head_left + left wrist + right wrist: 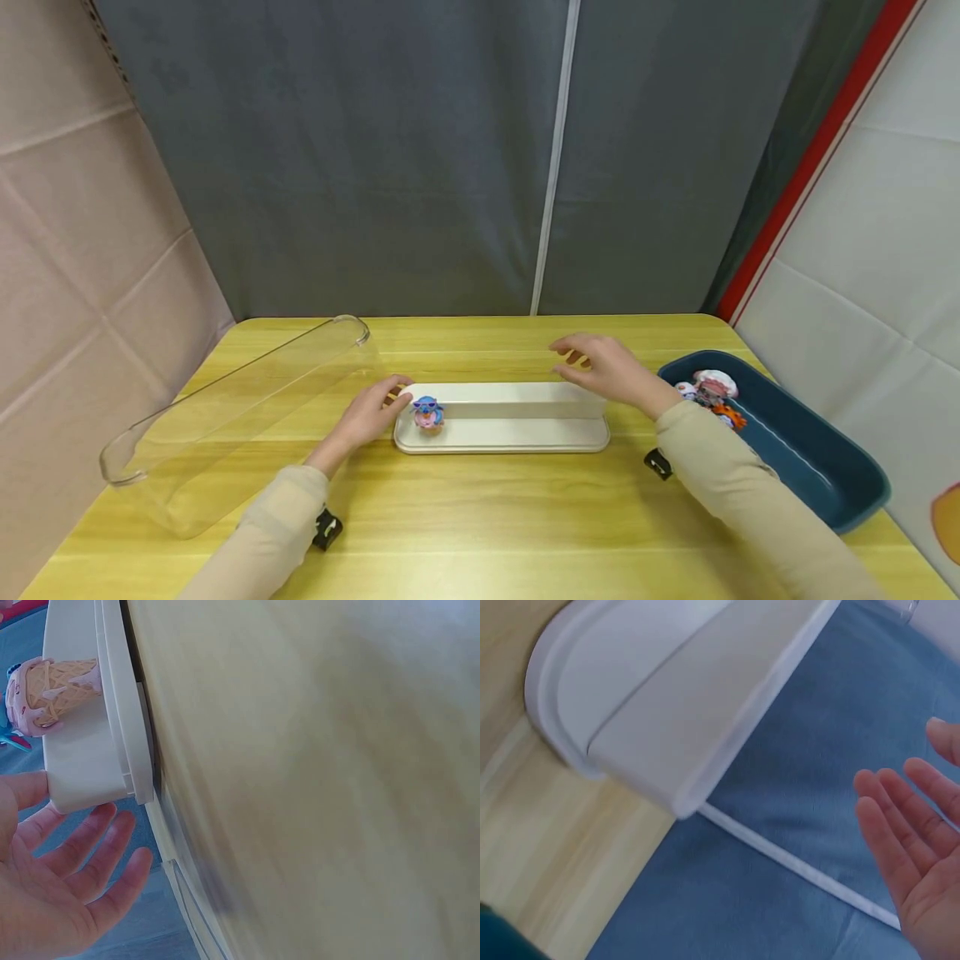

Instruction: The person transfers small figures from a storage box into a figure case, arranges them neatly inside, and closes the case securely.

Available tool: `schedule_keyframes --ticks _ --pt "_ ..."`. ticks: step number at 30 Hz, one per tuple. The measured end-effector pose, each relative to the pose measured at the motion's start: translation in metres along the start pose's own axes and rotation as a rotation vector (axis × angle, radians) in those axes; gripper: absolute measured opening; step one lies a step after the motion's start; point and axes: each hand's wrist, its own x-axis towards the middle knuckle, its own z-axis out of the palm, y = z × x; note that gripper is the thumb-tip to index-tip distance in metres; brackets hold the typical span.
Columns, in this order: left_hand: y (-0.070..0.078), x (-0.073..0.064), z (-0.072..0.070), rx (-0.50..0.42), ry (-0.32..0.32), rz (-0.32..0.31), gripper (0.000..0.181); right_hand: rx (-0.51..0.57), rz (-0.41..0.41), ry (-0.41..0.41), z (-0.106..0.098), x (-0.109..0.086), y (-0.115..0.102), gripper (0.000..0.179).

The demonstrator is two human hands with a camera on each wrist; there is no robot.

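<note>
A white two-step display stand (525,433) lies in the middle of the wooden table. On its lower step, at the left end, stands a small figurine (428,414) with a blue head, purple sunglasses and a pink-topped waffle cone (64,686) for a body. My left hand (367,414) is at the stand's left end; in the left wrist view its thumb and fingertips are right at the stand's corner, fingers loosely extended. Above the right end of the stand, my right hand (603,367) hovers with relaxed fingers and holds nothing.
To the right, a dark blue tray (817,417) contains several figurines, one with a white cap (716,382) and one orange (729,415). A long transparent cover (240,417) lies slanted at the left. Behind the table hangs a grey curtain (375,167).
</note>
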Motion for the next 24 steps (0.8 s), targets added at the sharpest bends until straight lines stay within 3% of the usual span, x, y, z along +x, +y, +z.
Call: schedule_keyframes --ticks 15,19,24 --pt "-0.004 0.002 0.002 0.005 -0.020 -0.005 0.027 -0.018 0.119 -0.031 -0.037 -0.014 0.019 0.032" --pt "-0.003 0.002 0.001 0.004 -0.020 -0.006 0.027 -0.006 0.148 -0.008 -0.048 -0.020 0.027 0.030" --pt "-0.001 0.002 -0.001 0.008 -0.022 -0.010 0.026 -0.028 0.117 0.065 -0.063 -0.029 0.037 0.026"
